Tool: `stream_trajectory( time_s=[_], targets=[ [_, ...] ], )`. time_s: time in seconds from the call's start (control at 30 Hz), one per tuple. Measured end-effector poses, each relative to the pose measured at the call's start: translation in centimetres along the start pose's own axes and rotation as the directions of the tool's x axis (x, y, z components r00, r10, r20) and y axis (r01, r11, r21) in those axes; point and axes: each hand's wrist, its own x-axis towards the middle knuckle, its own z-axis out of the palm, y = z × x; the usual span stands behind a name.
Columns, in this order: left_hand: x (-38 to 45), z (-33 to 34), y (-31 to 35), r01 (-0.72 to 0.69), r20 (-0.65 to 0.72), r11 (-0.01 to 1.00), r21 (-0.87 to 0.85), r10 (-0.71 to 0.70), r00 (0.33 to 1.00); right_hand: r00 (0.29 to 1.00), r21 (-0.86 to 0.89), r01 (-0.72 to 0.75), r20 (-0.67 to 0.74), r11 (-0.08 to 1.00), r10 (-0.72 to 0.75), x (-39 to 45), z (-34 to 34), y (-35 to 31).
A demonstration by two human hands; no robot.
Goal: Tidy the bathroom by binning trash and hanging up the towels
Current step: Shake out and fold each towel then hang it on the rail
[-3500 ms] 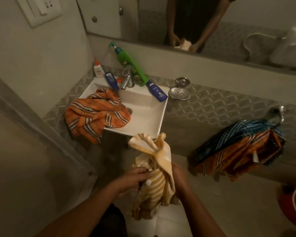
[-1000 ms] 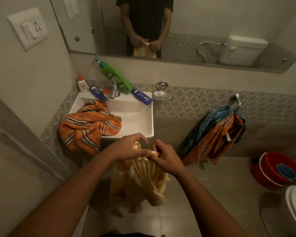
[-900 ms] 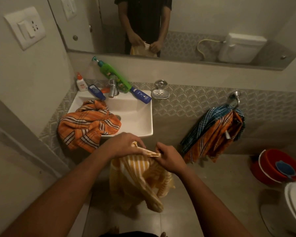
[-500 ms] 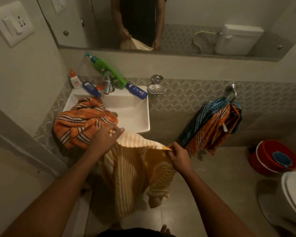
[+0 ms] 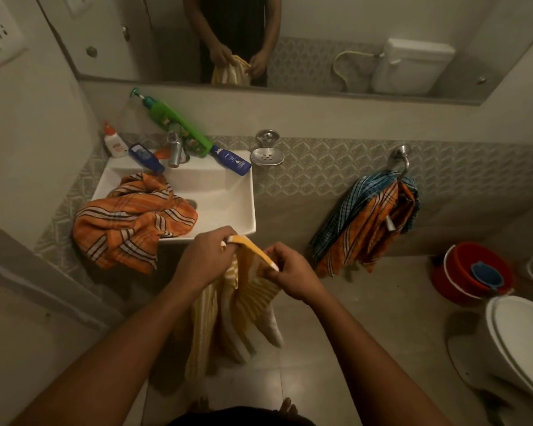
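Note:
A yellow and white striped towel (image 5: 243,302) hangs folded in front of me, below the sink's front edge. My left hand (image 5: 205,259) grips one end of its top edge and my right hand (image 5: 290,272) pinches the other end close by. An orange plaid towel (image 5: 130,222) lies crumpled over the left rim of the white sink (image 5: 228,204). On the wall to the right, a chrome towel ring (image 5: 400,161) carries an orange plaid towel (image 5: 366,229) and a blue checked towel (image 5: 336,219) bunched together.
A green pump bottle (image 5: 179,124), blue tubes and a small white bottle stand around the tap (image 5: 174,152). A steel soap dish (image 5: 266,155) is fixed beside the sink. A red bucket (image 5: 471,272) and a white toilet (image 5: 520,342) stand at the right.
My hands, spread wide half a second ago with the yellow towel stretched open, have come together, so the towel now hangs folded in half.

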Motion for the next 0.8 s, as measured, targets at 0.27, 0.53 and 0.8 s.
stream_trajectory(
  time_s=[0.27,0.53,0.8],
  targets=[
    [0.1,-0.6,0.8,0.039,-0.254,0.991,-0.131,-0.071,0.965,0.952,-0.192,-0.201,-0.269,0.961,0.145,0.1,1.6,5.7],
    [0.9,-1.2,-1.5,0.101,-0.189,0.980,-0.169,-0.133,0.973,0.881,0.198,-0.203,-0.391,0.959,0.267,1.0,0.1,7.7],
    [2.0,-0.9,-0.9,0.104,-0.037,0.978,-0.181,-0.112,0.993,0.940,0.239,0.018,-0.334,0.971,0.065,1.0,-3.8,1.3]
  ],
)
